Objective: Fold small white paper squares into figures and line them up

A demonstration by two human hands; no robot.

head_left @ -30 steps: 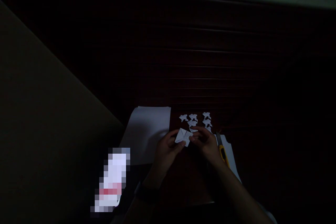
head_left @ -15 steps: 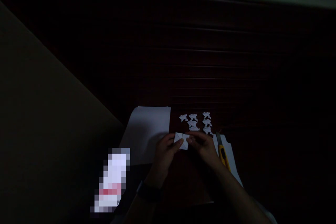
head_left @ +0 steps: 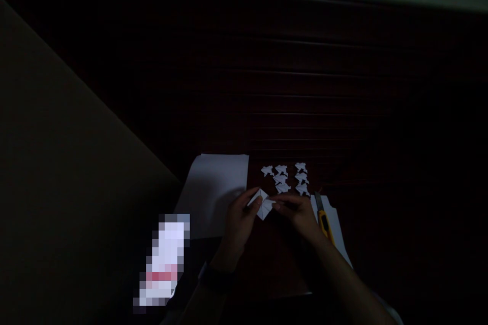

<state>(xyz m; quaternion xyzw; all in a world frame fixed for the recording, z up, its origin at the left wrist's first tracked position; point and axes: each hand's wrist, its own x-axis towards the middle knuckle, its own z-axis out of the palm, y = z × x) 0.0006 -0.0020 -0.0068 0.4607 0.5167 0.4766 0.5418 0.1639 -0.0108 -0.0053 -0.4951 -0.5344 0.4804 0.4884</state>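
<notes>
A small piece of folded white paper (head_left: 264, 211) is held between my two hands, with crease lines across it and one corner towards me. My left hand (head_left: 241, 216) pinches it from the left, thumb on top. On the other side, my right hand (head_left: 297, 213) grips a flap at the paper's right corner between thumb and fingers. Just beyond the hands lie several small folded paper figures (head_left: 281, 179) in rough columns on the dark table (head_left: 272, 274).
White paper sheets (head_left: 215, 177) lie to the left. Right of my right hand, a yellow box cutter (head_left: 325, 223) rests on more white paper (head_left: 339, 228). At lower left is a bright, blurred-out phone-like object (head_left: 165, 249). A pale wall panel (head_left: 57, 137) stands on the left.
The folded paper has turned from square-on to a diamond position. My right hand has moved slightly outward, with the paper's right corner now between its fingers.
</notes>
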